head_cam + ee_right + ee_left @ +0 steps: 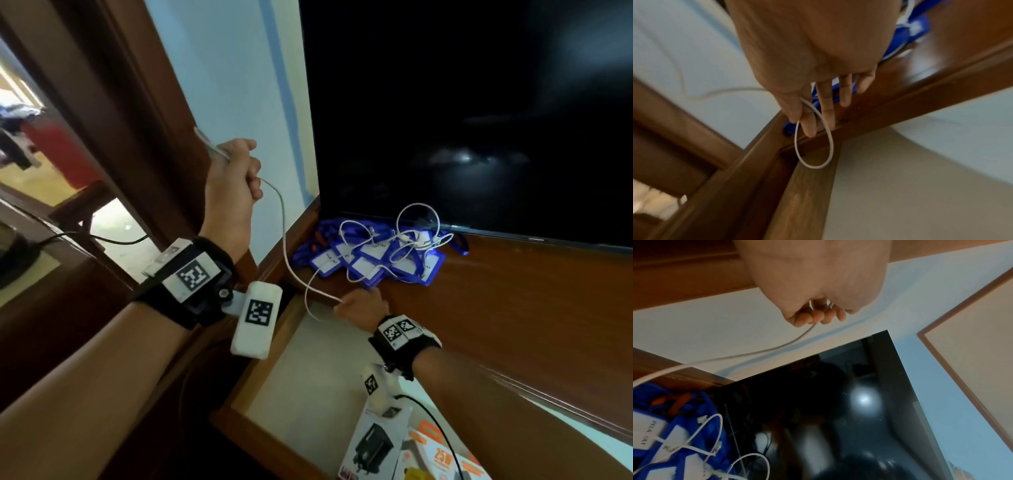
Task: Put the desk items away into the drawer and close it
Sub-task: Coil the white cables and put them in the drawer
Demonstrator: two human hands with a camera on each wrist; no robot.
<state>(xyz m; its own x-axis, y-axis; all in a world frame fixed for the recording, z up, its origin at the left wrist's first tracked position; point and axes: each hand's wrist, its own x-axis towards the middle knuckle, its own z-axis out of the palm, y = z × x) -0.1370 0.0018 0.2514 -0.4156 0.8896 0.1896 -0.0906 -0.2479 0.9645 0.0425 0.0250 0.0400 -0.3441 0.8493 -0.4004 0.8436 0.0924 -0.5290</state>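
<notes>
My left hand (236, 171) is raised high beside the wall, fist closed round one end of a thin white cable (283, 219). The cable (748, 356) runs down from that fist to my right hand (359, 303) at the desk's front edge, which pinches it between thumb and forefinger with a small loop (813, 142) hanging over the open drawer (308, 370). A pile of blue name-tag holders with lanyards (373, 255) lies on the desk under more white cable loops (416, 222).
A dark TV screen (479, 120) stands at the back of the wooden desk (513, 291). The drawer holds a charger box (375, 442) and an orange-and-white box (442, 452) near its front. A doorframe (137, 120) is to the left.
</notes>
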